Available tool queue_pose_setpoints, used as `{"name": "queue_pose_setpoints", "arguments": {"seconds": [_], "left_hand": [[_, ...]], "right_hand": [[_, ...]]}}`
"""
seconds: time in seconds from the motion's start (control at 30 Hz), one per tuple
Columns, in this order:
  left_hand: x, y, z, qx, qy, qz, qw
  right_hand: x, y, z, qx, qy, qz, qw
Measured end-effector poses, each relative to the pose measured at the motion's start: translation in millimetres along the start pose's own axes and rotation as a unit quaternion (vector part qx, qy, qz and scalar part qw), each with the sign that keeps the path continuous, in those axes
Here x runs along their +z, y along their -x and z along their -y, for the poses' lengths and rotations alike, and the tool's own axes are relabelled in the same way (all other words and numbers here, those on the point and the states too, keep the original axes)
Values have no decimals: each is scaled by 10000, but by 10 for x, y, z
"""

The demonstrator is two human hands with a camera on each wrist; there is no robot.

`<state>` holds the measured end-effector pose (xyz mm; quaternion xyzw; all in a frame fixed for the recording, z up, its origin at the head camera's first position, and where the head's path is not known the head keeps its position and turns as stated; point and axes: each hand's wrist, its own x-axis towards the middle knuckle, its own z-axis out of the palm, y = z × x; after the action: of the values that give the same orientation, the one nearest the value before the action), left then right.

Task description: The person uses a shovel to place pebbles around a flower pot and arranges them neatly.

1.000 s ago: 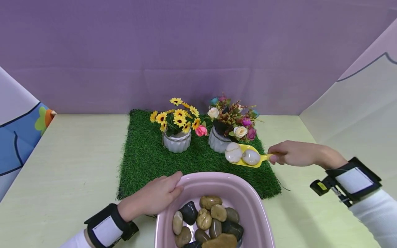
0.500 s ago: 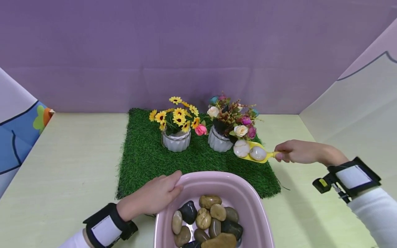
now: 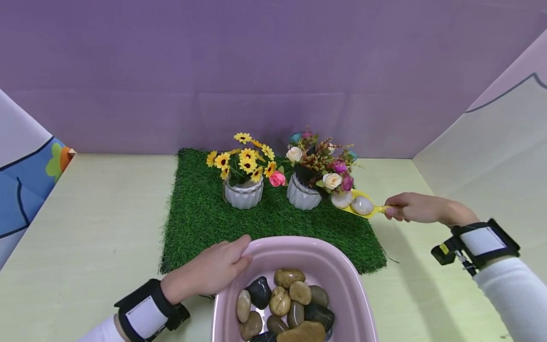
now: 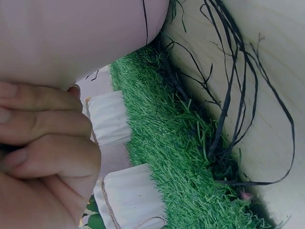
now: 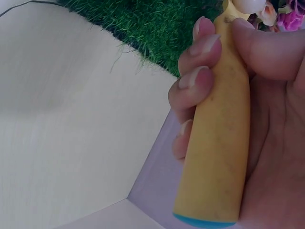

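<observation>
My left hand (image 3: 213, 268) grips the upper left rim of a pink plastic tub (image 3: 363, 304); in the left wrist view its fingers (image 4: 45, 124) curl against the tub's wall. Several smooth brown, tan and black stones (image 3: 279, 301) lie in the tub. Above the turf's right side, my right hand (image 3: 414, 208) holds a yellow toy shovel (image 3: 378, 210) by its handle. The right wrist view shows fingers and thumb wrapped round that handle (image 5: 217, 129), which ends in blue. Two whitish stones ride on the blade: a glossy one (image 3: 362, 205) and a paler one (image 3: 342, 199) near the tip.
Artificial turf (image 3: 205, 223) covers the table's middle, with dark loose strands (image 4: 233, 95) at its edge. On it stand a white pot (image 3: 243, 197) of yellow flowers and another (image 3: 302, 194) of mixed flowers, close to the shovel. A purple cloth (image 3: 273, 71) hangs behind.
My right hand has carried the shovel with its two stones rightward and slightly farther back, up to the mixed flowers. The left hand and tub have stayed put.
</observation>
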<state>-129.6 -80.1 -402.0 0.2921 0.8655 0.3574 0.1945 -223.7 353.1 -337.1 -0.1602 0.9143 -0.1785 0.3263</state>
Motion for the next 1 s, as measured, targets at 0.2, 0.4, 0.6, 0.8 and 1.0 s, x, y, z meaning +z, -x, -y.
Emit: {"name": "queue_pose_setpoints", "arguments": {"seconds": [0.2,0.4,0.6,0.8,1.0], "left_hand": [[-7,-1,-2,-43,-79,17,10000],[-19,-2,-3,-49,-103,-5,9999],[-21,-2,-8,-58,-30,-9,10000],[-17,-10,-7,-55,-39,-5,10000],[-12,-1,-9,-71,-37,12,10000]], "right_hand": [[27,-51,-72,149,-110,-49,9998],[31,-89,-130,213,-125,-106,9996],[43,-167,-171,300,-86,-123,9994],[90,-272,-212,252,-279,-182,9991],[132,-398,-250,306,-274,-174,9990]]}}
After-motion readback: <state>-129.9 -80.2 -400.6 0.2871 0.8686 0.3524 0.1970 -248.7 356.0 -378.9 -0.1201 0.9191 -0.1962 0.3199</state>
